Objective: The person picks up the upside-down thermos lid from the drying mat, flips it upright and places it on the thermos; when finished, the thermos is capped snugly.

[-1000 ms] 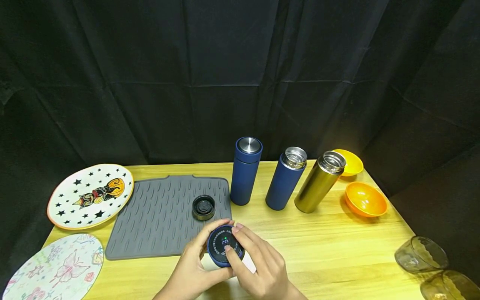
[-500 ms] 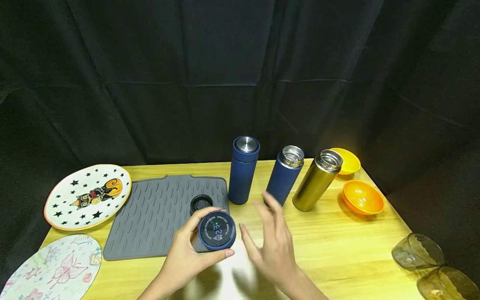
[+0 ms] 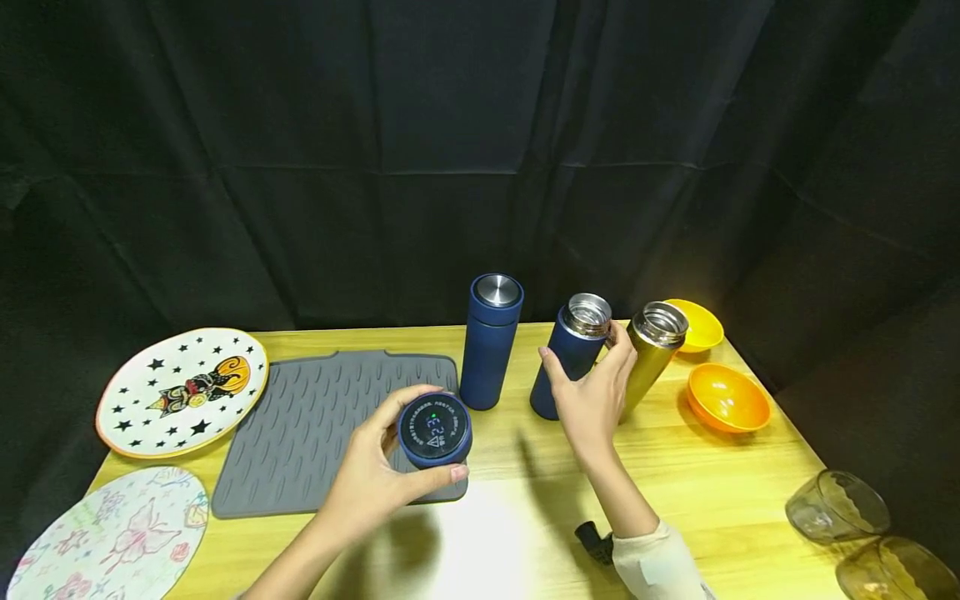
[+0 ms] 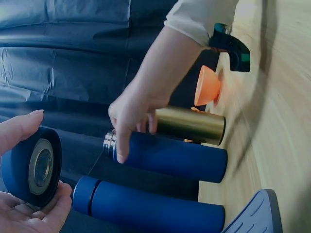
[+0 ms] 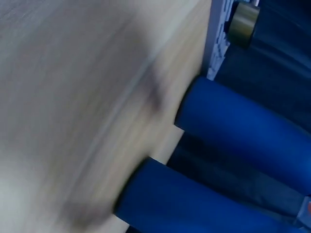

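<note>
We count three flasks standing in a row at the back of the wooden table: a capped blue flask, an open blue flask and an open gold flask. Our right hand wraps around the upper body of the open blue flask, thumb on its left side and fingers curled behind it, between it and the gold one. Our left hand grips a blue lid with a lit display on top, held up over the near right corner of the grey ribbed mat; the left wrist view shows the lid's metal-ringed underside. The one mat lies left of the flasks. Two patterned plates sit at the left: a starred one and a floral one. Two bowls, yellow and orange, sit right of the gold flask, and two tinted glasses lie at the near right corner.
</note>
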